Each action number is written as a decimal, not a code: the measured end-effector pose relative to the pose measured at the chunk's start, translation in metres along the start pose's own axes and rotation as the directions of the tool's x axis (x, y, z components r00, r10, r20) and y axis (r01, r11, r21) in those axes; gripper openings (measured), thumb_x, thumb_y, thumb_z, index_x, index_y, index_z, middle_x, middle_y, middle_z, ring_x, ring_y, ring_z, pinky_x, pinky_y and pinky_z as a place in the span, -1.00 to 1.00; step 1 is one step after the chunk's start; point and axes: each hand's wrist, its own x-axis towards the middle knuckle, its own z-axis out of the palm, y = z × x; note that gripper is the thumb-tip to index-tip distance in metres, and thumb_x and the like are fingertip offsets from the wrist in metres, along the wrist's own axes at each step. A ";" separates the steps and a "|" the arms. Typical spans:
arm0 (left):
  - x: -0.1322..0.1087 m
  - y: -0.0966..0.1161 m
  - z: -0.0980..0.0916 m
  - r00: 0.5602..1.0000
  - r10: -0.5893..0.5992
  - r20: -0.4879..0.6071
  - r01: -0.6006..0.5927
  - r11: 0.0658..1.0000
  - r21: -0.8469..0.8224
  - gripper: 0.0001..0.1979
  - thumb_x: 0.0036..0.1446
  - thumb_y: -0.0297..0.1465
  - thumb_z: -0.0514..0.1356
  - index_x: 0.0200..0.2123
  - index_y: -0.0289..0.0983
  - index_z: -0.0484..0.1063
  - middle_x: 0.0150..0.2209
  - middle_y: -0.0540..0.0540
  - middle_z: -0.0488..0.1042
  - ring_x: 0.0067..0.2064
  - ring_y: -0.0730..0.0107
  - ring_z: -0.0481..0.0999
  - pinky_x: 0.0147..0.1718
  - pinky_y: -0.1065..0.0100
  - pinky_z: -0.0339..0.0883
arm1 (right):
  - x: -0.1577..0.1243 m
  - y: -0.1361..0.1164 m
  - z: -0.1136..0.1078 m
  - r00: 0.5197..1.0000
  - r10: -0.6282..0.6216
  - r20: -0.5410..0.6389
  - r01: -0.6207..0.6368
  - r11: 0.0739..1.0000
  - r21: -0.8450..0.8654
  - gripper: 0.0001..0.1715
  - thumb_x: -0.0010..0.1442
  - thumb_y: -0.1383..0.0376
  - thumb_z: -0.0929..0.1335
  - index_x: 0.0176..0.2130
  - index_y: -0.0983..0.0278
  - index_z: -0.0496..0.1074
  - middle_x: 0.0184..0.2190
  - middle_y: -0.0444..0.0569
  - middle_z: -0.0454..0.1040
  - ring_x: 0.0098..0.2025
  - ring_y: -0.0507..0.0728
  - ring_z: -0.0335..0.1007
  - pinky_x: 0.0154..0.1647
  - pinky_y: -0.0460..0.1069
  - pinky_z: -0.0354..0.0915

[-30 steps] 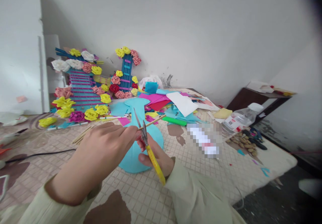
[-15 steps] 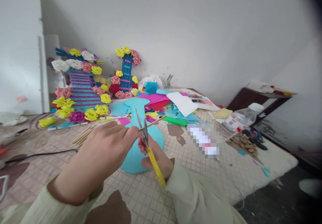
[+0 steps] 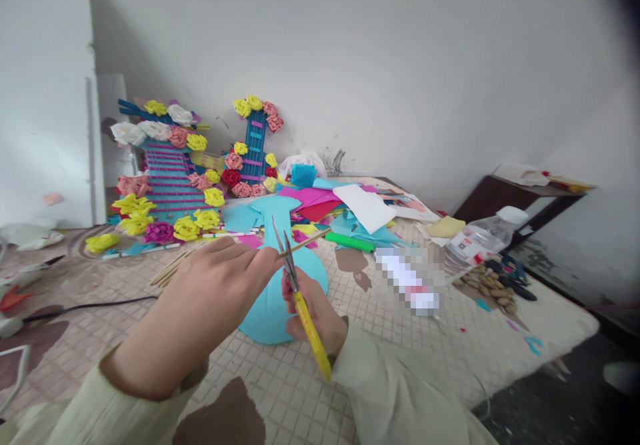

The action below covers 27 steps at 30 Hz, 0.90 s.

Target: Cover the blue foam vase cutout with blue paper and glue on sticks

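Observation:
A thin wooden stick (image 3: 313, 237) is pinched in my left hand (image 3: 215, 288), its far end pointing right. My right hand (image 3: 315, 312) is closed on yellow-handled scissors (image 3: 307, 328). The blades point up and away, slightly apart, and the stick lies between them. Beneath both hands, a light blue cutout (image 3: 260, 315) with a round body and a narrow neck lies on the table. Several similar sticks (image 3: 170, 268) rest to the left, partly behind my left hand.
Paper-flower decorated pieces (image 3: 175, 188) lean at the back left. Coloured sheets (image 3: 365, 206) are heaped at the back, beside a green tube (image 3: 350, 242). A plastic bottle (image 3: 485, 238) and peanuts in shells (image 3: 487, 286) sit right. A black cable (image 3: 90, 305) crosses the left side.
The scissor blades have drawn a little closer together around the stick. The whole view has shifted slightly, with things appearing farther right. Both hands keep their hold.

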 end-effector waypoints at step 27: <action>0.002 0.003 0.005 0.999 -0.023 -0.031 0.022 0.999 -0.033 -0.73 0.19 -0.57 -0.09 -0.37 -0.29 0.38 -0.50 -0.12 0.49 -0.46 0.23 0.48 -0.47 0.22 0.36 | -0.001 0.008 -0.005 0.991 -0.072 0.109 0.063 0.995 0.082 -0.54 0.05 0.04 0.40 -0.16 0.20 0.20 -0.32 -0.13 0.12 -0.36 0.04 0.04 -0.34 -0.03 0.11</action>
